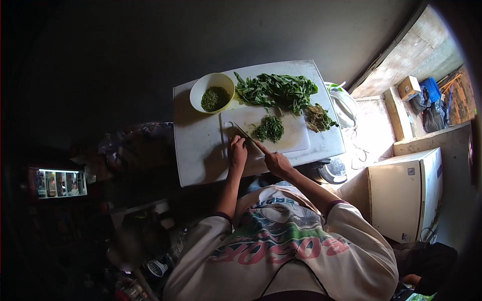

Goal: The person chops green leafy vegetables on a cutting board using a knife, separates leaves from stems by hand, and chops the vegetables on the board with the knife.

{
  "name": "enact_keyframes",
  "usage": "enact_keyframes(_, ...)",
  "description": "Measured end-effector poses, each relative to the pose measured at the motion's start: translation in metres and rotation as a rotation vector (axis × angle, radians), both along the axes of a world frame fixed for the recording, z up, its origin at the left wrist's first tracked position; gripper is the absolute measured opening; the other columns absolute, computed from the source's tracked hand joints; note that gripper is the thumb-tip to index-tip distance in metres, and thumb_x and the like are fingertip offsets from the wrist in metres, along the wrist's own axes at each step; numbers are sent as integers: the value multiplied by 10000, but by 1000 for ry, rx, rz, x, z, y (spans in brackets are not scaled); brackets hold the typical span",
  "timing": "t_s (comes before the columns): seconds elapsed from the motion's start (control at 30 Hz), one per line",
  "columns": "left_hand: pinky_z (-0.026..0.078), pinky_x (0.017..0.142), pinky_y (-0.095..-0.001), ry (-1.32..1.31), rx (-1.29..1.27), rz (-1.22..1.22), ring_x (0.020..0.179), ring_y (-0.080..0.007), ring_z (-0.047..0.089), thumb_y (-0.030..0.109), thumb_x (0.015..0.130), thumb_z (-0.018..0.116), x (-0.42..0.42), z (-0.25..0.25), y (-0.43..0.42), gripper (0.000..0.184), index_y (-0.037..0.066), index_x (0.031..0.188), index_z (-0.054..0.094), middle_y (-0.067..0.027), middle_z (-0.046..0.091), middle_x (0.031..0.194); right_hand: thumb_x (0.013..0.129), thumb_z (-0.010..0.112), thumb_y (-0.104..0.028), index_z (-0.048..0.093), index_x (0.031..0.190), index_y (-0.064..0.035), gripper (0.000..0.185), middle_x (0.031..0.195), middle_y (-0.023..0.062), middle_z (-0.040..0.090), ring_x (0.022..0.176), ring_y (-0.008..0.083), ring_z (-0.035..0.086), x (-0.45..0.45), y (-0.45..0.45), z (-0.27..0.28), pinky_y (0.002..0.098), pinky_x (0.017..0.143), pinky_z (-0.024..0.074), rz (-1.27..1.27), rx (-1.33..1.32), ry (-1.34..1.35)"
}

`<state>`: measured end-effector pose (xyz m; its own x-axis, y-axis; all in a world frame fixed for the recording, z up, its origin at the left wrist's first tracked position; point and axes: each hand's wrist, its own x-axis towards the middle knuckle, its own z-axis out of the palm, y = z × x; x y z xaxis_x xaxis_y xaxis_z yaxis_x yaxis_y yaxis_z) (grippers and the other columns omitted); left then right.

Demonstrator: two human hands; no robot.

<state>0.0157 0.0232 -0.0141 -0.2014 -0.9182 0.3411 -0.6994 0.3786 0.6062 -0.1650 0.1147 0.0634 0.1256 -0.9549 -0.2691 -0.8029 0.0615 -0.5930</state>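
Note:
My right hand point(277, 163) is closed around the handle of a kitchen knife point(245, 132), whose blade slants up and left over the white cutting board point(296, 142). Close beside the blade, my left hand point(238, 148) has its fingers curled in at the board's left part; what they hold, if anything, is hidden. A pile of finely chopped greens point(270, 129) lies on the board, right of the blade. Behind the board lies a heap of whole leafy greens point(281, 89). A yellow-green bowl point(197, 95) with more chopped greens point(215, 98) stands at the back left.
Board and bowl rest on a white table point(201, 168) beside a dark wall. Wilted trimmings point(319, 119) lie at its right side. Beyond the right edge are a round dark-lidded appliance point(333, 170) on the floor and a white refrigerator point(395, 193).

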Motion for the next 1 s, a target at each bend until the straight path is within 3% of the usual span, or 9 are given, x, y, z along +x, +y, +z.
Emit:
enact_keyframes(0.2,511,848,-438,-50,-27,17,969,-352,622,1,753,709,-1,7,-2,207,-3,960,713,-138,666,984,945,488,-137,143,1586,-371,764,717,274,653,635,464,643,-18,28,-9,582,617,496,17,13,21)
enact_keyframes(0.27,515,830,-439,36,-5,51,923,-350,628,37,776,713,-3,11,-5,159,13,933,724,-129,684,931,949,460,-122,161,1581,-384,746,784,269,675,736,439,683,-23,36,7,551,681,527,-10,118,51)
enact_keyframes(0.47,522,823,-431,5,45,22,893,-350,630,86,786,724,-4,16,-10,143,22,913,733,-129,690,917,958,464,-135,164,1584,-375,735,785,270,674,738,443,681,-29,45,24,545,691,526,-88,142,60)
enact_keyframes(0.77,523,835,-432,-79,41,37,922,-348,622,2,718,691,0,15,-9,200,-5,916,721,-133,683,934,943,482,-111,131,1593,-350,777,744,248,669,709,446,677,-23,44,54,555,679,524,38,163,60)
enact_keyframes(1.0,515,839,-430,17,57,43,916,-351,614,16,713,713,-1,12,-6,191,-6,902,716,-129,671,949,932,481,-108,119,1592,-352,791,753,266,669,713,453,677,-12,34,6,561,674,526,27,152,57)
